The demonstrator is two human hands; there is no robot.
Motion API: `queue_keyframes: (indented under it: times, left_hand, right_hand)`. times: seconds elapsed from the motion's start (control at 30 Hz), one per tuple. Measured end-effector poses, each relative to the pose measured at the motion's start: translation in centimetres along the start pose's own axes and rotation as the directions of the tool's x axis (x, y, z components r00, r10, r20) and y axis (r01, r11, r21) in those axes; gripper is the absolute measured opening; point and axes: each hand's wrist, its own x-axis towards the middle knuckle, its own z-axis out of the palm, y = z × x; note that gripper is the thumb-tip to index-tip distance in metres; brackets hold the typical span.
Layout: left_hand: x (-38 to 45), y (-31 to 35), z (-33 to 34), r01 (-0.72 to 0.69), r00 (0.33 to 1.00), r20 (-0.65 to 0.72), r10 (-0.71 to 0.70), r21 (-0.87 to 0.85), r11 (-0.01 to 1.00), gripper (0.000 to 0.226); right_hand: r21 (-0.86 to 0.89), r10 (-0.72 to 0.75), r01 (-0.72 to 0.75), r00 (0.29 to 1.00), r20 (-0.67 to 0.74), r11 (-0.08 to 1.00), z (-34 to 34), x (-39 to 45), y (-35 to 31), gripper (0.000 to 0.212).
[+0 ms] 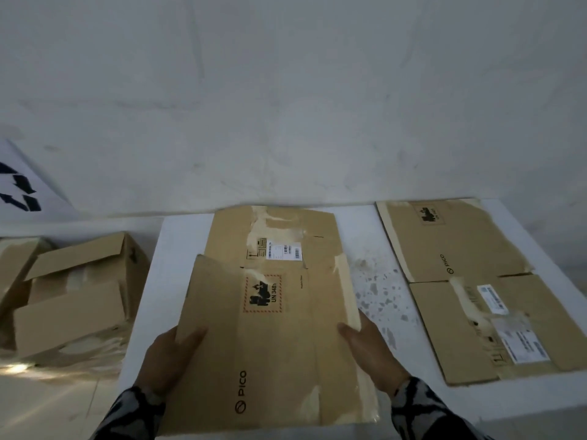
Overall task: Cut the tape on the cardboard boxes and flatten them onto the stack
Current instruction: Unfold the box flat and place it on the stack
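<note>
White wall fills the upper half of the frame, and below it a white table [178,281] with grey speckles on its bare top carries flattened cardboard. At lower centre lies a flattened box [273,338] printed "PICO" near its lower left edge and bearing a red-hatched hazard label that reads "UN 348" — the last digit runs off into blur. Its far panel, toward centre frame, carries a white shipping label [284,251] with barcodes too small to read, and strips of pale tape [347,293] run along its right edge. The left hand [170,360] grips the box's lower left edge, thumb on top and fingers hidden beneath; the right hand [371,354] holds the right edge by the tape, thumb over the top face. Both wrists wear dark patterned sleeves [422,404]. At the right of the frame, well apart from the hands, sits the stack [457,249] of flattened boxes — "PICO" again on its top sheet, plus white labels with unreadable print. At left, off the table, an unflattened box [79,293] stands with flaps open, and a white sheet [22,185] with dark arrows leans at upper left.
</note>
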Motion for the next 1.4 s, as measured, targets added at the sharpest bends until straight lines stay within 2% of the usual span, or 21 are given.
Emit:
queue_keyframes:
  times: [0.13, 0.3, 0.57, 0.7, 0.77, 0.87, 0.93, 1.03, 1.2, 1.3, 1.4]
  left_hand:
    - [-2.5, 3.9, 1.9, -0.024, 1.0, -0.007, 0.023, -0.044, 0.999, 0.046]
    - [-5.7, 9.7, 8.2, -0.113, 0.992, -0.054, 0.11, -0.045, 0.993, 0.044]
    - [-12.3, 18.7, 24.9, -0.235, 0.967, -0.121, 0.225, -0.075, 0.969, 0.035]
    - [-13.1, 22.8, 33.5, -0.281, 0.956, -0.122, 0.268, -0.105, 0.954, 0.036]
    - [-12.6, 24.2, 37.6, -0.233, 0.969, -0.112, 0.222, -0.099, 0.967, 0.031]
    - [-11.4, 24.9, 42.9, -0.089, 0.996, -0.01, 0.089, -0.068, 0.994, 0.035]
    - [-10.9, 24.6, 45.3, -0.032, 0.997, 0.075, 0.032, -0.001, 1.0, 0.036]
    - [-10.4, 23.7, 47.0, 0.042, 0.996, 0.078, -0.043, 0.015, 0.999, 0.04]
    - [-10.2, 23.3, 48.3, 0.003, 1.0, 0.02, -0.005, 0.064, 0.998, 0.045]
    - [-10.1, 23.4, 49.2, -0.038, 0.999, -0.001, 0.039, 0.102, 0.994, 0.043]
    - [-9.6, 23.3, 49.3, -0.012, 1.0, 0.005, 0.011, 0.14, 0.99, 0.042]
  right_hand:
    - [0.012, -0.026, 0.027, 0.999, -0.033, 1.0, -4.6, -0.8, -1.0, 0.035]
    - [-0.004, -0.089, 0.089, 0.993, -0.079, 0.996, -13.3, -1.3, -1.5, 0.029]
    - [-0.085, -0.212, 0.2, 0.962, -0.174, 0.976, -33.3, -1.4, 0.7, 0.027]
    - [-0.193, -0.215, 0.174, 0.953, -0.215, 0.966, -41.8, 0.1, 1.8, 0.02]
    - [-0.243, -0.172, 0.117, 0.961, -0.218, 0.963, -44.7, 1.9, 2.8, 0.022]
    - [-0.313, -0.109, 0.037, 0.97, -0.218, 0.949, -47.3, 4.8, 5.0, 0.027]
    - [-0.325, -0.08, 0.01, 0.976, -0.201, 0.946, -48.1, 6.4, 6.6, 0.039]
    - [-0.317, -0.083, 0.025, 0.982, -0.172, 0.948, -49.1, 7.8, 8.7, 0.043]
    - [-0.33, -0.139, 0.063, 0.967, -0.213, 0.942, -51.1, 9.5, 10.4, 0.029]
    - [-0.367, -0.119, 0.025, 0.964, -0.236, 0.93, -52.0, 10.6, 11.2, 0.034]
    - [-0.379, -0.057, -0.058, 0.957, -0.284, 0.923, -52.4, 11.2, 11.6, 0.04]
